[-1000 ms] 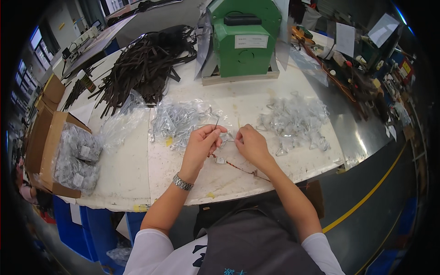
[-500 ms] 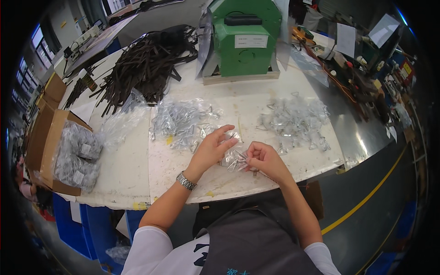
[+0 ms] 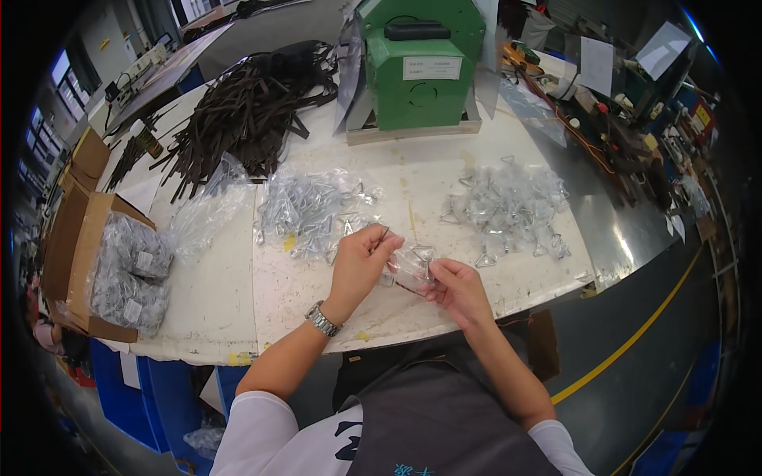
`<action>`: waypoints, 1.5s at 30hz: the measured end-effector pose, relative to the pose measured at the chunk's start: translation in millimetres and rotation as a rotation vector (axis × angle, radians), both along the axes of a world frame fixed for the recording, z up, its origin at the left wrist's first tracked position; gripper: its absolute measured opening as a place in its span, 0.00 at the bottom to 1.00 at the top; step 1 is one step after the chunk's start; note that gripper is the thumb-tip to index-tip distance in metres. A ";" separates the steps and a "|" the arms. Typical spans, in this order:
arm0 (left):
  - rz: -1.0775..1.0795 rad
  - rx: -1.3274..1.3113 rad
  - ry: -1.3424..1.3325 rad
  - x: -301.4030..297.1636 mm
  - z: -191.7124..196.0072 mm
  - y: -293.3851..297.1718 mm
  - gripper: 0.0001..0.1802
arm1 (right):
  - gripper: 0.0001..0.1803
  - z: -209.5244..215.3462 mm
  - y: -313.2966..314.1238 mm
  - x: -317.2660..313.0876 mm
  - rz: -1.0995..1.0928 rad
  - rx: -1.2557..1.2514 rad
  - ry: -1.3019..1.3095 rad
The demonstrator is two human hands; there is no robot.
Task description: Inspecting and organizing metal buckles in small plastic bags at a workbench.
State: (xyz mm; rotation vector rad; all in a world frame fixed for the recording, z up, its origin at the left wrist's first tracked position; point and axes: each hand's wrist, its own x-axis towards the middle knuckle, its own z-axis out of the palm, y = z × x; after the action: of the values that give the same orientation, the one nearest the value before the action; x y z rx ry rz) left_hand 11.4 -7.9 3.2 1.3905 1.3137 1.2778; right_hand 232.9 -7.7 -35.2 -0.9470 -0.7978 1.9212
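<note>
My left hand [image 3: 361, 266] and my right hand [image 3: 454, 287] meet over the near edge of the white, stained bench [image 3: 214, 309], and between them I hold a small clear plastic bag [image 3: 409, 268] with a triangular metal wire clip [image 3: 423, 255] showing at its top. My left hand is curled, thumb and fingers pinched on the left side of the bag; something thin and dark pokes up from that pinch, and I cannot tell what it is. My right hand is pinched on the bag's right side, fingers pressed together around the clip. A metal-band wristwatch [image 3: 322, 319] sits on my left wrist.

Just beyond my left hand lies a heap of loose silvery wire clips in clear plastic [image 3: 309, 210]. To the right, well apart from it, is a second heap of clear bagged clips [image 3: 508, 208], spread toward the right edge of the bench. Far across the bench stands a green metal machine box [image 3: 419, 59] on a pale base, and to its left a big pile of dark flat straps [image 3: 250, 111]. At the left edge, an open brown cardboard carton [image 3: 75, 238] holds grey packed bags, and a crumpled clear plastic sheet [image 3: 208, 213] lies between the carton and the loose clips.
</note>
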 end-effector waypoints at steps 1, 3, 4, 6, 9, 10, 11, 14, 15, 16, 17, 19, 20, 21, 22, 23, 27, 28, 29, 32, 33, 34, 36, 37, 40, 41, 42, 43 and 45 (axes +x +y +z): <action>0.027 0.000 0.009 0.7 1.9 -1.2 0.12 | 0.15 3.9 0.7 1.7 0.000 0.000 0.000; 0.000 -0.023 -0.013 -0.3 -2.5 -1.3 0.13 | 0.12 24.3 3.9 3.9 -0.072 0.262 -0.226; -0.029 -0.048 -0.036 -0.9 -4.9 -1.5 0.13 | 0.12 31.8 3.2 0.6 -0.069 0.263 -0.227; -0.102 -0.132 -0.155 -0.7 -6.5 -1.2 0.15 | 0.12 42.3 2.2 -6.0 -0.241 0.577 -0.543; -0.231 -0.264 -0.370 -0.6 -11.5 0.2 0.17 | 0.07 60.7 9.7 -7.7 -0.318 0.850 -0.718; -0.285 -0.312 -0.466 -1.0 -13.2 -0.2 0.18 | 0.06 68.6 10.4 -8.3 -0.342 0.946 -0.765; -0.285 -0.311 -0.467 0.8 -11.7 -0.7 0.18 | 0.05 71.9 11.3 -6.1 -0.324 0.997 -0.831; -0.329 -0.303 -0.509 4.9 -5.3 -3.1 0.18 | 0.05 69.1 18.9 2.0 -0.294 1.061 -0.792; -0.302 -0.272 -0.475 4.8 -4.6 -3.1 0.18 | 0.05 67.0 19.3 1.7 -0.294 1.061 -0.792; -0.275 -0.241 -0.442 4.7 -3.8 -3.4 0.19 | 0.05 64.5 19.5 1.1 -0.304 0.947 -0.688; -0.275 -0.241 -0.443 5.5 -3.2 -4.4 0.19 | 0.06 62.4 19.5 0.4 -0.311 0.832 -0.583; -0.233 -0.228 -0.390 8.4 -2.7 -7.1 0.19 | 0.06 59.2 15.5 -3.9 -0.323 0.769 -0.582; -0.232 -0.228 -0.390 8.6 -5.8 -6.8 0.19 | 0.06 58.1 14.0 -5.8 -0.336 0.706 -0.579; -0.283 -0.252 -0.450 8.6 -11.1 -5.4 0.19 | 0.06 57.3 14.5 -6.7 -0.335 0.707 -0.580; -0.334 -0.277 -0.509 8.7 -14.0 -5.0 0.18 | 0.06 56.6 15.6 -7.3 -0.361 0.777 -0.637; -0.335 -0.277 -0.508 8.6 -13.6 -5.3 0.18 | 0.06 56.0 16.9 -7.6 -0.388 0.847 -0.695; -0.450 -0.418 -0.561 7.8 -7.7 -6.2 0.15 | 0.08 56.1 20.1 -2.2 -0.306 0.892 -0.753; -0.459 -0.433 -0.524 7.7 -6.9 -5.9 0.14 | 0.10 56.6 20.8 1.2 -0.271 0.726 -0.584; -0.457 -0.434 -0.524 7.9 -8.0 -6.0 0.14 | 0.11 56.5 20.6 2.6 -0.235 0.558 -0.416; -0.433 -0.445 -0.581 8.8 -12.3 -6.0 0.12 | 0.12 55.0 17.7 -5.3 -0.287 0.292 -0.025; -0.427 -0.409 -0.558 9.5 -12.3 -5.4 0.12 | 0.12 47.9 14.9 -7.0 -0.290 0.292 -0.025; -0.420 -0.373 -0.535 10.3 -12.1 -4.6 0.12 | 0.13 34.6 10.1 -8.9 -0.188 0.261 -0.091; -0.414 -0.359 -0.472 8.4 -9.0 -6.1 0.12 | 0.14 27.4 1.5 -17.8 -0.083 0.226 -0.154; -0.409 -0.343 -0.410 8.1 -7.9 -6.4 0.12 | 0.15 27.0 -2.2 -21.8 -0.097 0.252 -0.171; -0.404 -0.439 -0.512 7.3 -10.4 -6.3 0.13 | 0.15 27.4 -2.5 -21.9 -0.127 0.281 -0.202; -0.406 -0.439 -0.512 6.4 -9.4 -5.5 0.13 | 0.15 25.1 1.0 -16.8 -0.150 0.251 -0.179; -0.421 -0.473 -0.501 4.0 -7.7 -5.0 0.12 | 0.15 23.3 3.3 -12.6 -0.173 0.221 -0.155; -0.435 -0.507 -0.490 2.2 -5.6 -4.6 0.12 | 0.15 22.5 4.3 -9.5 -0.174 0.221 -0.156; -0.453 -0.485 -0.420 1.9 3.5 -4.8 0.12 | 0.14 21.4 5.6 -4.7 -0.191 0.209 -0.111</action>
State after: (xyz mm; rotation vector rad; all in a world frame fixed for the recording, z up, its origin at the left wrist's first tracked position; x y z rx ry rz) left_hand 13.3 -12.7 6.6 0.9363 0.8734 0.8119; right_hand 228.2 -2.1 -13.9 -0.9702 -0.9188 1.5985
